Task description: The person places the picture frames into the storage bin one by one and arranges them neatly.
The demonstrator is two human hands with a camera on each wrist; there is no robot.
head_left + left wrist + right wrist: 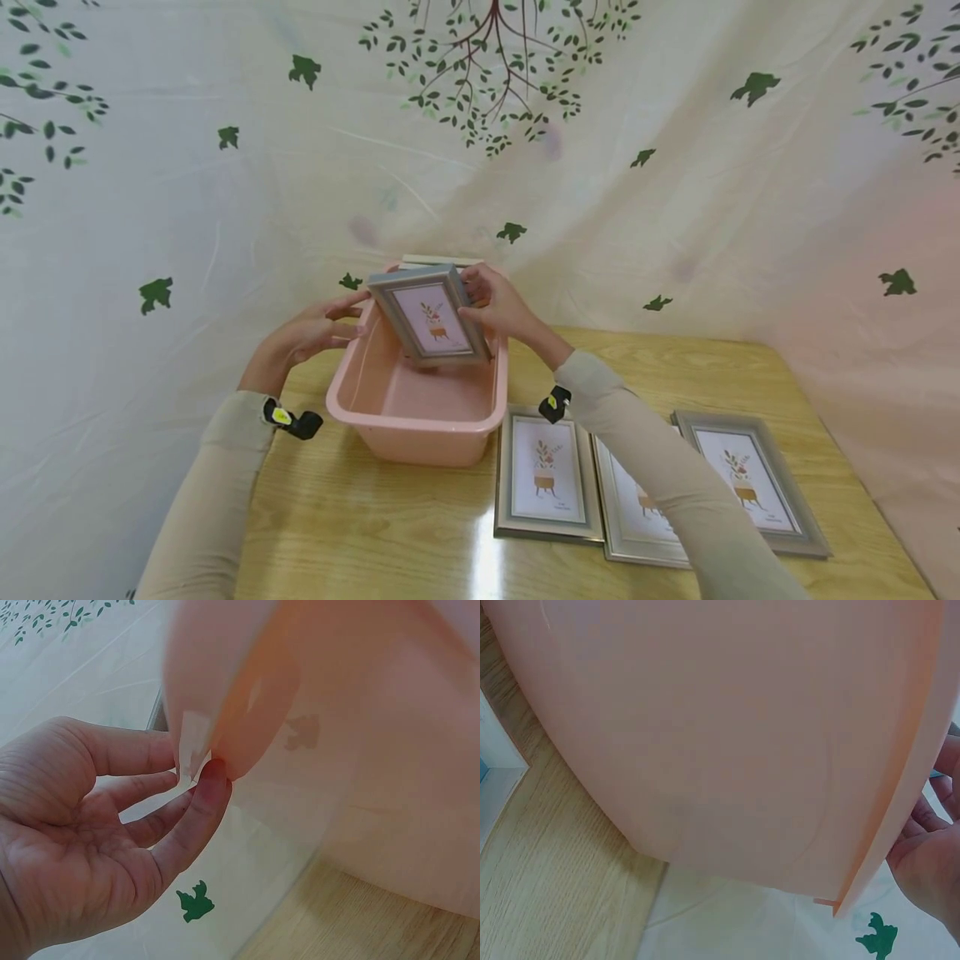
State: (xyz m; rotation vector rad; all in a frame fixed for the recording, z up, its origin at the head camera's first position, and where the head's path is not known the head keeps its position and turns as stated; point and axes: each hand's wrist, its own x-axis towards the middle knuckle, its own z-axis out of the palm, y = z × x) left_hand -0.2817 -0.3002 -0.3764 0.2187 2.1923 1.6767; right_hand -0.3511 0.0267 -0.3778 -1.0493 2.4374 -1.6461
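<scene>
A pink plastic basin (422, 423) stands on the wooden table. Inside its far part, a silver-grey picture frame (432, 323) with a potted-plant print leans at a tilt. My right hand (501, 302) grips that frame by its upper right edge, thumb on the front; in the right wrist view the basin wall hides most of this hand (934, 840). At the basin's left rim is my left hand (315, 332). The left wrist view shows this hand (97, 825) pinching the rim (196, 742) between thumb and fingers. Behind the held frame, a pale edge of another object (442, 259) shows.
Right of the basin lie more picture frames: one face up (548, 475) close to the basin, one partly under my right forearm (637, 508), and one farther right (746, 479). A pale cloth with leaf prints (600, 208) hangs behind the table (360, 533).
</scene>
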